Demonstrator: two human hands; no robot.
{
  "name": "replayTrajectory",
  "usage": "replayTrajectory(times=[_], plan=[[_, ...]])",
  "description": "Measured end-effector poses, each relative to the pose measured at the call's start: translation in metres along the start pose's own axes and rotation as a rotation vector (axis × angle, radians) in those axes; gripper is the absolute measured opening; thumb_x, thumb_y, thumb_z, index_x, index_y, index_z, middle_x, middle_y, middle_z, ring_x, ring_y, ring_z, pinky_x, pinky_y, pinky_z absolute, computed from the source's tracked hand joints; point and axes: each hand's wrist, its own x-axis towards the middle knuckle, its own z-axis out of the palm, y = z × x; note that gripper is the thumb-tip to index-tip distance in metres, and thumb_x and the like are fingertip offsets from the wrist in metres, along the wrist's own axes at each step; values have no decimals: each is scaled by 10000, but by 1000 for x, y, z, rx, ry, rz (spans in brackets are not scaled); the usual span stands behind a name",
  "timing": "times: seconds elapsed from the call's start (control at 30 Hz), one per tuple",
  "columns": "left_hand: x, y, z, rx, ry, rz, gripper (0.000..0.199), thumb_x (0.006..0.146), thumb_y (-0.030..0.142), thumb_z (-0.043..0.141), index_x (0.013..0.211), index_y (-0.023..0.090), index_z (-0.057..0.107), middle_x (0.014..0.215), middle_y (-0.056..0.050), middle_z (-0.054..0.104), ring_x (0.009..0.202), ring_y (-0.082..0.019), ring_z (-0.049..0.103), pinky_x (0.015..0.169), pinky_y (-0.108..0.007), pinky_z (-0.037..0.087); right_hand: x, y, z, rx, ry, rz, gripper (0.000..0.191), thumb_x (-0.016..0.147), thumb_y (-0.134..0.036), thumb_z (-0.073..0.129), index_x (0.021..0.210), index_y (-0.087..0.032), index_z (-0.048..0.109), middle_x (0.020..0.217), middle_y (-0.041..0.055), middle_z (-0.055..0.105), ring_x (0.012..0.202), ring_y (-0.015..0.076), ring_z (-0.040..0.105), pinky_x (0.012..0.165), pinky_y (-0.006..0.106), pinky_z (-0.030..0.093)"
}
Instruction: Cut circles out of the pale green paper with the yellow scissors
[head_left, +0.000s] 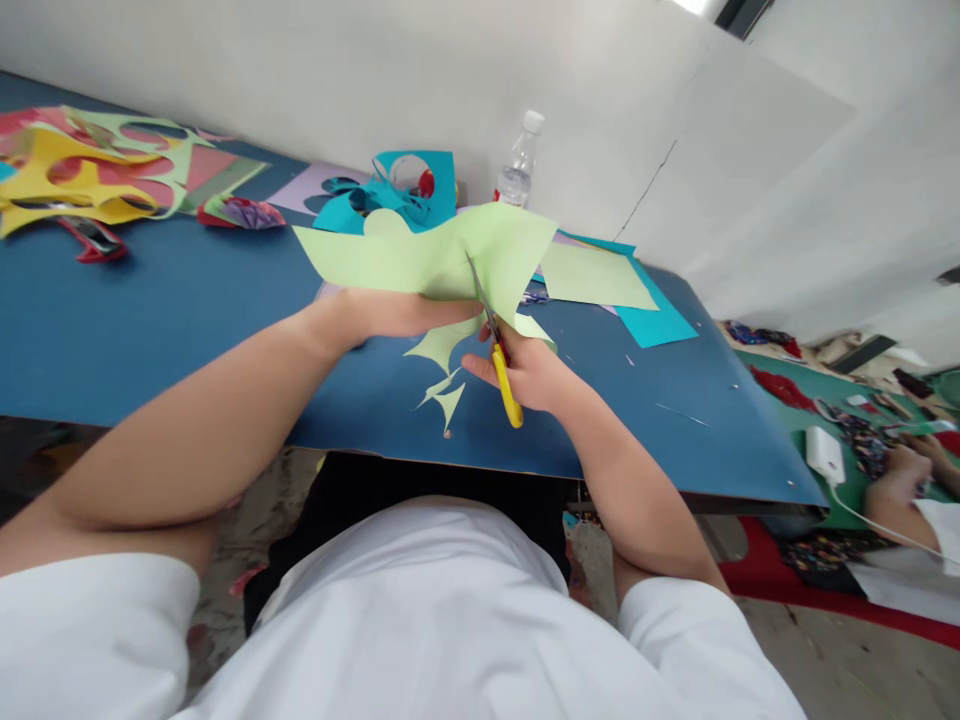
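Observation:
A large light green paper sheet (420, 262) is held up over the blue table, its edges curved and partly cut. My left hand (409, 312) is under the sheet's near edge and holds it, with most fingers hidden by the paper. In my right hand (529, 372) is a pair of scissors (508, 390) with yellow handles. Their blade lies against the sheet, pointing away from me. Below the hands, thin green paper scraps (448, 400) lie on the table near its front edge.
A clear water bottle (517, 165) stands by the wall. Cut turquoise paper (431, 190) lies behind the sheet, and yellow cut-out scraps (75, 180) are at the left. Flat green paper (600, 275) rests at the right. Another person's hand (904, 470) is at a green table.

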Motion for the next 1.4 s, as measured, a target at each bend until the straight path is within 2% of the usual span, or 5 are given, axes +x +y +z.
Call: replayTrajectory(times=[0.1, 0.2, 0.43, 1.17, 1.4], plan=[[1, 0, 1, -4, 2, -10, 637, 998, 689, 590, 1555, 380, 610, 1648, 120, 579, 1576, -257, 508, 1346, -416, 418, 0, 1, 0, -30, 0, 14, 428, 909, -595, 673, 1043, -261, 440, 891, -4, 496, 740, 185, 472, 754, 399, 458], [1, 0, 1, 3, -1, 15, 542, 1015, 648, 583, 1482, 387, 665, 1614, 133, 616, 1542, -216, 545, 1366, -382, 384, -1, 1, 0, -37, -4, 24, 427, 905, -587, 686, 1041, -262, 444, 896, -5, 507, 724, 178, 464, 740, 390, 455], [2, 2, 2, 7, 26, 85, 554, 1021, 614, 572, 1452, 279, 672, 1615, 52, 640, 1478, -190, 586, 1347, -304, 370, -1, 1, 0, -37, -8, 28, 420, 910, -582, 680, 1045, -259, 447, 883, -7, 497, 711, 177, 461, 724, 383, 449], [7, 5, 6, 44, 32, 68, 510, 911, 635, 506, 1234, 307, 728, 1472, 44, 737, 1401, -234, 611, 1319, -368, 414, -2, -6, -2, -113, -49, 144, 384, 919, -444, 754, 1113, -254, 481, 790, -41, 468, 688, 182, 469, 693, 349, 419], [7, 7, 6, 34, 32, 122, 536, 893, 606, 521, 1282, 290, 710, 1534, 22, 694, 1427, -231, 593, 1331, -369, 391, -2, -5, -1, -177, -42, 144, 435, 941, -460, 737, 1229, -233, 503, 748, -52, 444, 673, 188, 462, 688, 344, 410]])
